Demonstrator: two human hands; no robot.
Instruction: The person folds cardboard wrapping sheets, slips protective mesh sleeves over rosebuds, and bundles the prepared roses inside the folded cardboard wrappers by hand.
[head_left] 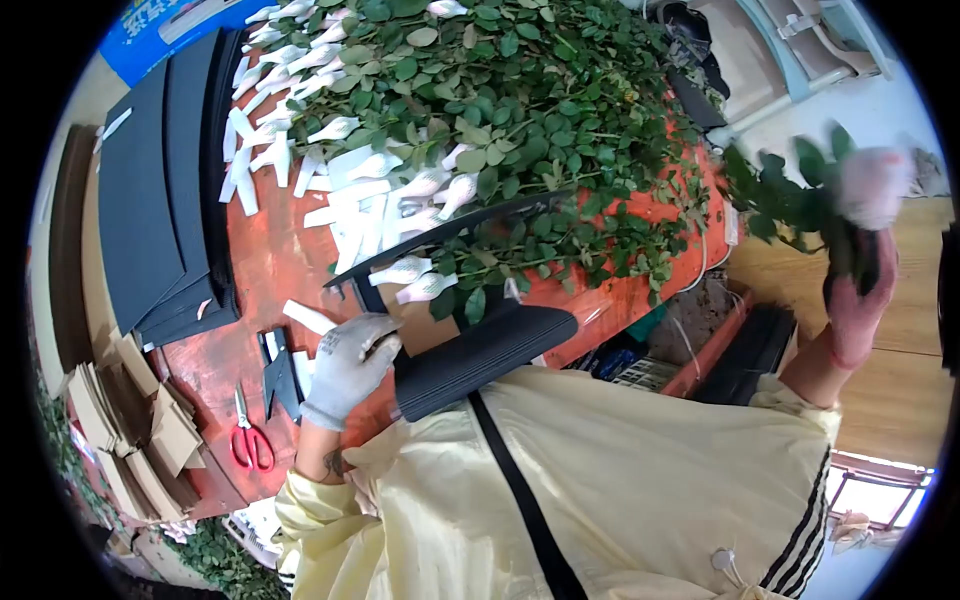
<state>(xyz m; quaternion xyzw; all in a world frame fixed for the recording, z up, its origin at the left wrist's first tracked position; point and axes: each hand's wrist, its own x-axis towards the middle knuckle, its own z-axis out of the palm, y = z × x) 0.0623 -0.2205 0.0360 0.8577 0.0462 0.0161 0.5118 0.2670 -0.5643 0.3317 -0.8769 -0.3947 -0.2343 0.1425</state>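
Observation:
My right hand (862, 300), in a pinkish glove, is raised at the far right and closed around a leafy rose stem. The pale pink, blurred rose head (872, 188) is at the top of that hand, with green leaves beside it. My left hand (350, 365), in a grey-white glove, is low over the table with its fingers curled. It is beside a stack of black ribbed sheets (485, 360) at the table's front edge. Whatever its fingers may hold is hidden. A white strip (308, 317) is just beyond it.
Leafy roses (520, 110) with white-sleeved heads cover much of the red table (270, 260). Red-handled scissors (250, 440), a black tool (280, 375), black sheets (150, 190) and cardboard pieces (130, 420) are at the left. A chair (790, 60) is at the upper right.

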